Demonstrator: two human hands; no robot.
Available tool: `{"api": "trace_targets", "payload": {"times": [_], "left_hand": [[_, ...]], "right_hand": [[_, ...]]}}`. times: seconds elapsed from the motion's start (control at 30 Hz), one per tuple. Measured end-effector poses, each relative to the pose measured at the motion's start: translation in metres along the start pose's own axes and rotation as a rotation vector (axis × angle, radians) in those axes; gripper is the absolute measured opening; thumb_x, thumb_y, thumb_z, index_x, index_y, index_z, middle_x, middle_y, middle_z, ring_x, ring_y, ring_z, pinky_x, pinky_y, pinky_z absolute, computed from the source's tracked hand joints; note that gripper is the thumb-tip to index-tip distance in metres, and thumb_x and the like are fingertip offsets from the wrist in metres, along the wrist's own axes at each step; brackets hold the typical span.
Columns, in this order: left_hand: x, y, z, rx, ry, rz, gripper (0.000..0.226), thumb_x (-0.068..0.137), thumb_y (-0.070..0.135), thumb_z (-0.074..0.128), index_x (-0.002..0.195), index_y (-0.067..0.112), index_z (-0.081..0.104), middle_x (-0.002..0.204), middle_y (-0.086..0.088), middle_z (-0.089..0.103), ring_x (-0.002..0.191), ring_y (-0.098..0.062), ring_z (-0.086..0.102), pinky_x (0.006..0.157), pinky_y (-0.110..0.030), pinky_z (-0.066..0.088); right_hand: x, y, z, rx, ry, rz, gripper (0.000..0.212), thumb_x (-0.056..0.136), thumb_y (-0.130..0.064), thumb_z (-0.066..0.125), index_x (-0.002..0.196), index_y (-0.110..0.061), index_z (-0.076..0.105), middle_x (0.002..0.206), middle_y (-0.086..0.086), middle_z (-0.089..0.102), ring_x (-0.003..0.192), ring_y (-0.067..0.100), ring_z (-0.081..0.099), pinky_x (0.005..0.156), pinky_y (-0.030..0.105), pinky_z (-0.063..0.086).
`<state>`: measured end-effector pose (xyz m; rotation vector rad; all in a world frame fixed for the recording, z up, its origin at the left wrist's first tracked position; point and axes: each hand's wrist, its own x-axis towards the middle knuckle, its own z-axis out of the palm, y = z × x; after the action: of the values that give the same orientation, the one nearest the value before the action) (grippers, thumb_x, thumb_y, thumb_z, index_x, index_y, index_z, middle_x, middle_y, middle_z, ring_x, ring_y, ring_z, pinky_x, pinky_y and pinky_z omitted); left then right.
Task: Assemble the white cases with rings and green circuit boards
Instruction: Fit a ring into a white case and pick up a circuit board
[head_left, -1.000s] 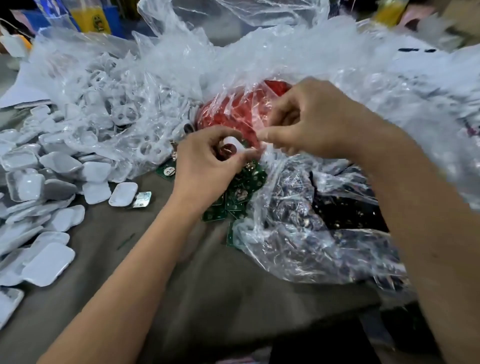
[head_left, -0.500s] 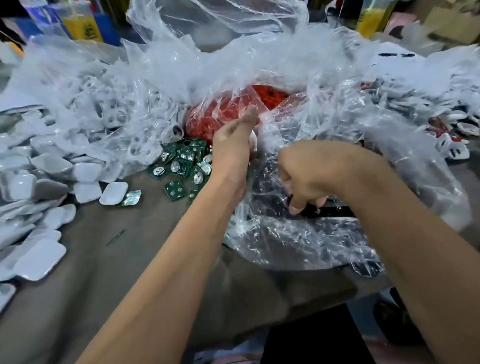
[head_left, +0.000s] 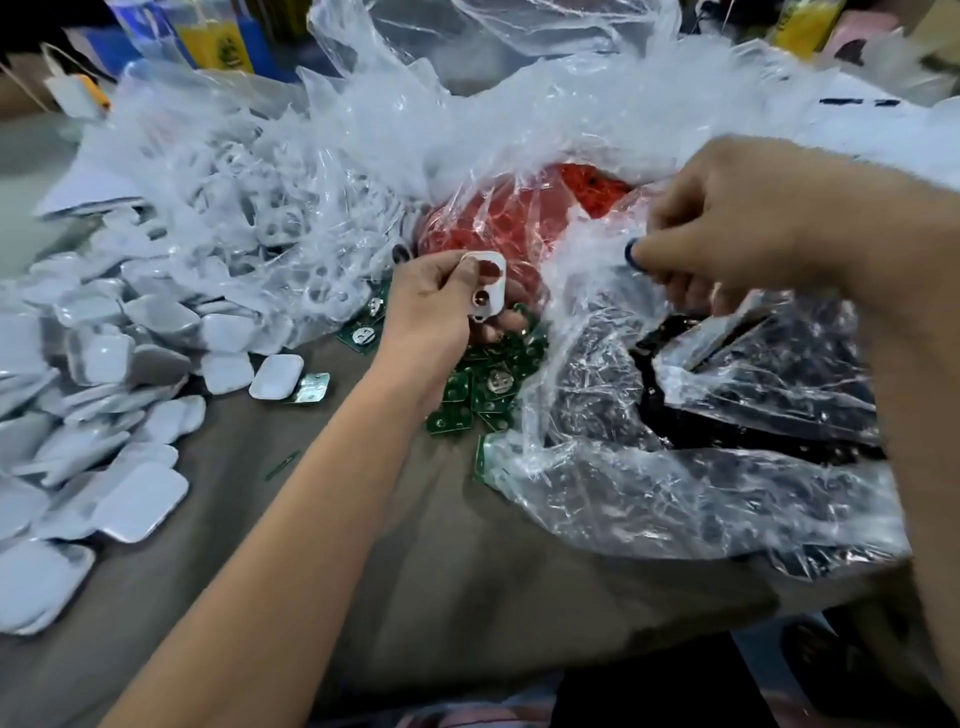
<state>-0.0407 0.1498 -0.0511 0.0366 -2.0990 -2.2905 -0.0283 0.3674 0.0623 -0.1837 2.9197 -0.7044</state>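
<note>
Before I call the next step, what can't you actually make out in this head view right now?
- Ring in the right hand: only a dark sliver shows; fingers and plastic hide the rest.
- White case in the left hand: fingers cover its lower edge; board inside cannot be told.
- Black parts in the clear bag: glare and crinkles blur them.
- Red bag contents: too small.

White cases: smooth glossy plastic. Bags: clear crinkled shiny film. Surface: matt grey cloth.
</note>
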Motion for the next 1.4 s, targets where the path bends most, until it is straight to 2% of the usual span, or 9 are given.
{"api": "trace_targets", "payload": {"times": [0.2, 0.27, 0.37, 0.53, 0.77, 0.9, 1.0, 1.17, 1.4], "left_hand": [[-0.001, -0.009, -0.046, 0.17, 0.046, 0.098, 0.024, 0.107, 0.01, 0.048, 0.1, 0.01, 0.07, 0.072, -0.002, 0.075, 0.043, -0.015, 0.062, 0.036, -0.02, 0.038], [-0.001, -0.011, -0.061, 0.247, 0.098, 0.14, 0.026, 0.106, 0.01, 0.05, 0.095, 0.017, 0.073, 0.069, 0.003, 0.071, 0.044, -0.017, 0.064, 0.036, -0.02, 0.037], [0.003, -0.01, -0.075, 0.255, 0.196, 0.131, 0.025, 0.104, 0.011, 0.052, 0.094, 0.017, 0.074, 0.07, 0.005, 0.07, 0.047, -0.018, 0.065, 0.039, -0.021, 0.039], [0.005, -0.009, -0.067, 0.036, 0.24, 0.094, 0.028, 0.103, 0.015, 0.052, 0.094, 0.023, 0.077, 0.079, -0.001, 0.073, 0.052, -0.019, 0.066, 0.045, -0.023, 0.043], [0.005, -0.009, -0.061, -0.16, 0.249, 0.042, 0.048, 0.109, 0.023, 0.048, 0.078, 0.042, 0.079, 0.083, 0.009, 0.077, 0.065, -0.007, 0.069, 0.063, -0.025, 0.054], [0.009, -0.01, -0.066, -0.31, 0.097, 0.0, 0.026, 0.102, 0.01, 0.059, 0.097, 0.023, 0.081, 0.1, 0.002, 0.077, 0.094, -0.01, 0.069, 0.079, -0.023, 0.054], [0.009, -0.009, -0.071, -0.434, 0.054, -0.036, 0.022, 0.091, -0.002, 0.067, 0.108, 0.01, 0.075, 0.1, -0.005, 0.074, 0.096, -0.014, 0.065, 0.084, -0.021, 0.054], [0.007, -0.011, -0.075, -0.382, 0.084, 0.008, 0.035, 0.075, -0.006, 0.078, 0.105, 0.013, 0.075, 0.1, -0.008, 0.078, 0.088, -0.018, 0.075, 0.069, -0.029, 0.06], [0.008, -0.012, -0.076, -0.281, 0.096, 0.046, 0.045, 0.071, -0.006, 0.084, 0.11, 0.015, 0.074, 0.113, -0.011, 0.076, 0.094, -0.023, 0.074, 0.068, -0.038, 0.061]], "right_hand": [[0.02, -0.047, 0.074, 0.448, 0.065, -0.375, 0.03, 0.084, 0.0, 0.072, 0.061, 0.005, 0.055, 0.064, 0.022, 0.069, 0.055, 0.026, 0.072, 0.044, 0.038, 0.054], [0.034, -0.052, 0.102, 0.583, 0.047, -0.402, 0.028, 0.087, -0.003, 0.076, 0.066, 0.003, 0.06, 0.066, 0.021, 0.07, 0.048, 0.022, 0.066, 0.047, 0.032, 0.05], [0.05, -0.053, 0.129, 0.611, 0.018, -0.393, 0.025, 0.087, -0.022, 0.084, 0.077, -0.004, 0.07, 0.065, 0.008, 0.073, 0.051, 0.018, 0.068, 0.053, 0.022, 0.052], [0.062, -0.049, 0.149, 0.833, 0.062, -0.367, 0.019, 0.086, -0.003, 0.082, 0.099, -0.004, 0.069, 0.08, 0.01, 0.078, 0.067, 0.026, 0.075, 0.067, 0.035, 0.063], [0.064, -0.049, 0.157, 0.944, 0.204, -0.346, 0.016, 0.085, 0.0, 0.082, 0.099, -0.001, 0.075, 0.078, 0.008, 0.078, 0.064, 0.021, 0.074, 0.057, 0.027, 0.06], [0.065, -0.051, 0.157, 1.047, 0.183, -0.277, 0.016, 0.093, -0.003, 0.075, 0.108, -0.007, 0.078, 0.077, 0.013, 0.075, 0.058, 0.023, 0.069, 0.049, 0.026, 0.056], [0.066, -0.05, 0.156, 1.156, 0.133, -0.243, 0.016, 0.095, -0.002, 0.071, 0.11, -0.004, 0.075, 0.078, 0.014, 0.076, 0.062, 0.026, 0.073, 0.051, 0.026, 0.056], [0.065, -0.05, 0.154, 1.275, 0.103, -0.231, 0.021, 0.095, 0.002, 0.069, 0.115, -0.001, 0.074, 0.102, 0.016, 0.079, 0.091, 0.029, 0.078, 0.07, 0.028, 0.062], [0.064, -0.051, 0.157, 1.214, 0.198, -0.233, 0.036, 0.092, 0.012, 0.068, 0.12, -0.01, 0.073, 0.091, 0.011, 0.08, 0.084, 0.024, 0.079, 0.072, 0.026, 0.063]]}}
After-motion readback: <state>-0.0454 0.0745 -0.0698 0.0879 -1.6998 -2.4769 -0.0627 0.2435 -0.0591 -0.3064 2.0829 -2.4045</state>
